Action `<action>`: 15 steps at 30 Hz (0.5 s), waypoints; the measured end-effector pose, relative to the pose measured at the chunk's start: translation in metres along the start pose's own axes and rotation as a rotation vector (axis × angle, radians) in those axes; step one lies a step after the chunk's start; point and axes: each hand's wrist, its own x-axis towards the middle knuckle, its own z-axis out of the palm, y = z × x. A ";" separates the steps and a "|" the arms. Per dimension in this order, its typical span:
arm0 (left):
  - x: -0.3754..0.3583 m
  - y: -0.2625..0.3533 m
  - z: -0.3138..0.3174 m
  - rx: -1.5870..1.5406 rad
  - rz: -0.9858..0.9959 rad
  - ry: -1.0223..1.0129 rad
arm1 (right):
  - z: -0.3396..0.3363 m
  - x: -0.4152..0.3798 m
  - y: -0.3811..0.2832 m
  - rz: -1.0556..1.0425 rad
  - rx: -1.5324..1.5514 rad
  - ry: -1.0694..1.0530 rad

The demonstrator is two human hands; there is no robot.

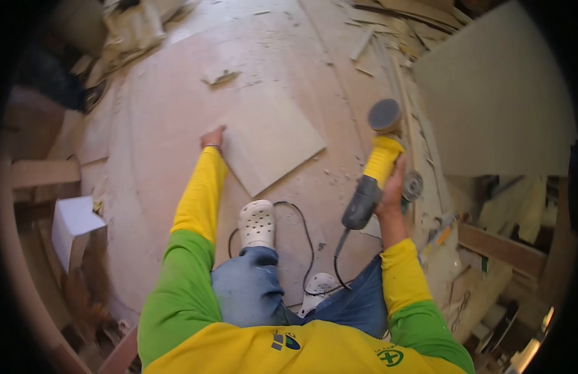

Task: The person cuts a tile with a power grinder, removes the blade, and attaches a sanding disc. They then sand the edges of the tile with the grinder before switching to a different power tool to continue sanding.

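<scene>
My left hand (213,138) touches the left corner of a pale square board (270,144) that lies flat on the dusty wooden surface; what its fingers grip there is too small to tell. On the right, my right hand (393,190) is wrapped round a yellow and grey power tool (379,163). The tool is raised, its round grey disc (384,115) at the far end, and its black cord (342,255) hangs down toward my feet. One white clog (257,223) rests close to the board's near corner.
A second tool with a round disc (412,186) sits just right of my right hand. A broken scrap (221,78) lies beyond the board. At the right stands a large grey panel (495,100), with wood strips beside it. A white box (77,227) is at the left.
</scene>
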 end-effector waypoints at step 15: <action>-0.108 0.086 -0.059 0.648 0.527 0.082 | 0.001 -0.022 -0.017 0.051 0.014 0.007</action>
